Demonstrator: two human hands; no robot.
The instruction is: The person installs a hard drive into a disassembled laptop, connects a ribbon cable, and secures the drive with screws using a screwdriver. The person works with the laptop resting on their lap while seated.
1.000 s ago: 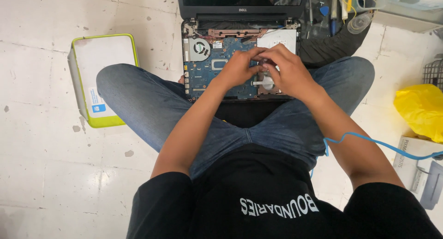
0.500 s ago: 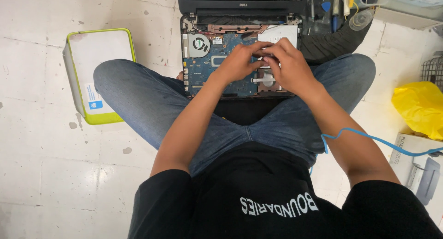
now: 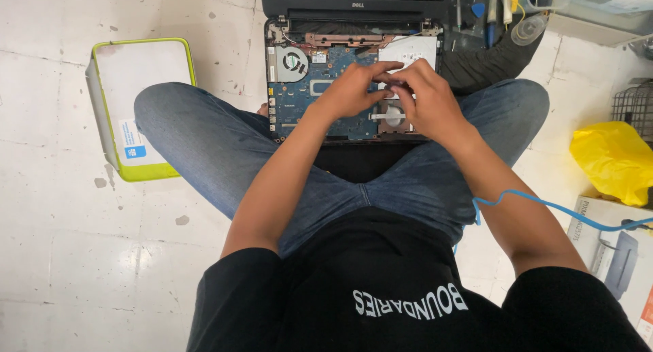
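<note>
Over opened laptop (image 3: pixel 320 100): both hands (image 3: pixel 394 93).

Blue laptop circuit board (image 3: pixel 299 104), white lime-edged case (image 3: pixel 139 100), yellow bag (image 3: pixel 612 158), blue cable (image 3: pixel 564 209), white floor tiles (image 3: pixel 68 257)

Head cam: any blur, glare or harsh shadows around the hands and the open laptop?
Head view: even, soft light, with only faint shadows under the legs. Both hands, left hand and right hand, look slightly soft at the fingertips; the opened laptop board and fan stay sharp. No strong glare; the white floor tiles are bright but not blown out.
</note>
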